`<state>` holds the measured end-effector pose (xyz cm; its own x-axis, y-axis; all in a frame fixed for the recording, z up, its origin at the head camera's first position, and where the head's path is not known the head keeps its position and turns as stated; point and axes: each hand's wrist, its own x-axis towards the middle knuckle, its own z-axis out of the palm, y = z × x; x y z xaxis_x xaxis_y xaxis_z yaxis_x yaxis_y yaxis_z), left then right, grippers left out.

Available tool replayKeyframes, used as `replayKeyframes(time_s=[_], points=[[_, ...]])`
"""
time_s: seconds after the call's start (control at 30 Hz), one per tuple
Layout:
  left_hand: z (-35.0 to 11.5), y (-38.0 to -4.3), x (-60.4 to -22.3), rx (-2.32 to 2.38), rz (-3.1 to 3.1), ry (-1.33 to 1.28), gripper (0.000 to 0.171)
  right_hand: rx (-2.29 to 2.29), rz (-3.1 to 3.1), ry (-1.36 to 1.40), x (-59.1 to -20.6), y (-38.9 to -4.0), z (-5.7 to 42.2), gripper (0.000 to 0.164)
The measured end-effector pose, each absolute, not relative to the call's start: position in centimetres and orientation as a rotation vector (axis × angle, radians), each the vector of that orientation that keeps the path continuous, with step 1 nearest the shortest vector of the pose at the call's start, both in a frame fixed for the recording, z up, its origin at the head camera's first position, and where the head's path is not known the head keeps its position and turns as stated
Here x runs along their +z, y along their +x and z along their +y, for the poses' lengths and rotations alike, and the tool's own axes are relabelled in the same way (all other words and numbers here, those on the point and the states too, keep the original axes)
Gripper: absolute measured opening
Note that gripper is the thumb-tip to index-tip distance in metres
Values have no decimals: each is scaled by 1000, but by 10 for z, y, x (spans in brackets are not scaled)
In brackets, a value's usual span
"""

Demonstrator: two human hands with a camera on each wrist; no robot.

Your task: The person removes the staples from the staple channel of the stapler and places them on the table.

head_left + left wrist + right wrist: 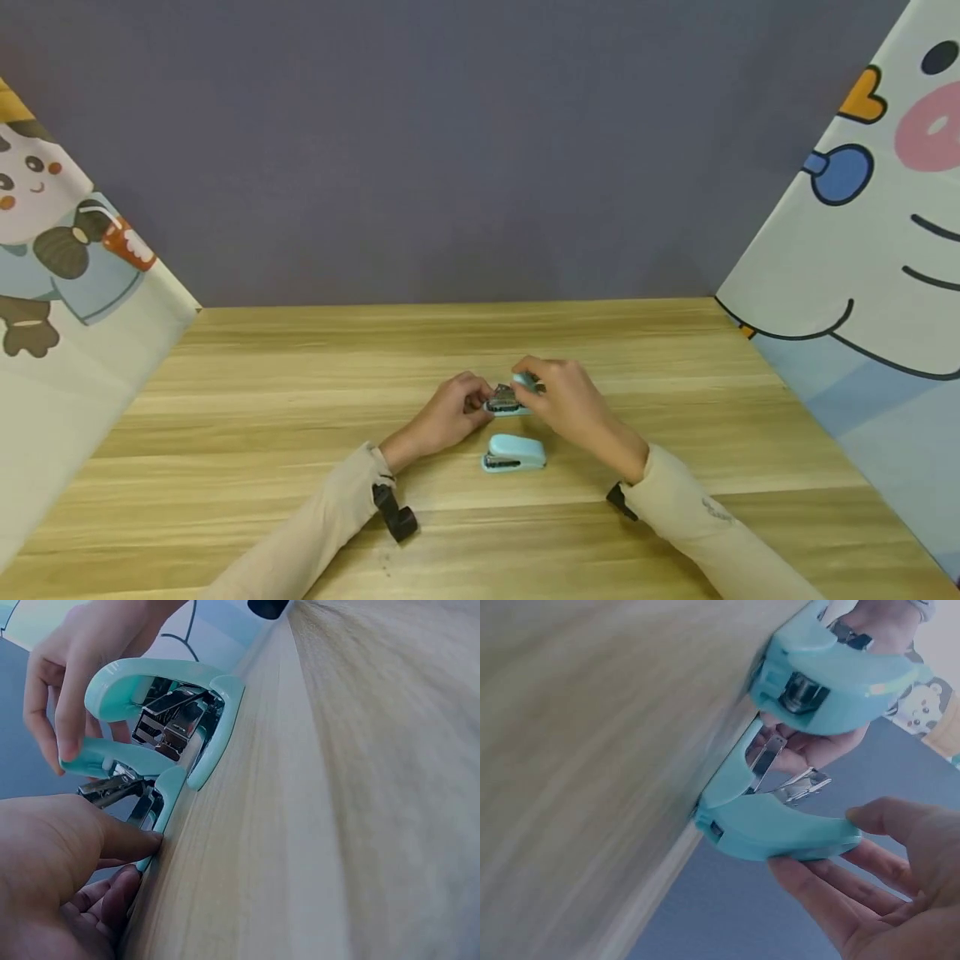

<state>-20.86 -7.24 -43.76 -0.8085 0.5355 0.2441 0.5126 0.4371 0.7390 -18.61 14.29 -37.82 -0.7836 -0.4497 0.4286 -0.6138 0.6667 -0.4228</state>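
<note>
Two light-blue staplers are on the wooden table. The farther stapler [504, 409] is swung open, its top cover [776, 829] tipped back and its metal staple channel exposed. My left hand [448, 414] pinches the front end of its base between thumb and fingers. With thumb and fingertips, my right hand [570, 400] holds the raised cover by its free end. The nearer stapler [521, 450] stands upright on its base, closer to me, with neither hand on it. In the left wrist view the left hand [52, 855] covers part of the opened stapler's base.
The wooden table [300, 358] runs back to a dark grey panel [450, 167]. Cartoon-printed sheets flank it, a left sheet [90, 400] and a right sheet [840, 275]. A black strap [393, 512] hangs at the left wrist.
</note>
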Motion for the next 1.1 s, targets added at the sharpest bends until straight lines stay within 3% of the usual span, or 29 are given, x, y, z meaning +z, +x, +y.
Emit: replayKeyframes(time_s=[0.27,0.63,0.87,1.1], points=[[-75,-208,-440,1342,2662,959,17,1224,-2582,762,-385,-190,158,15],[-73,-210,-439,1344,2655,987,16,1360,-2608,694,-382,-193,173,12],[-72,-208,-437,1361,2659,1003,17,1621,-2594,623,-383,-196,186,25],[-73,-207,-436,1374,2645,1012,17,1939,-2523,585,-389,-200,198,26]])
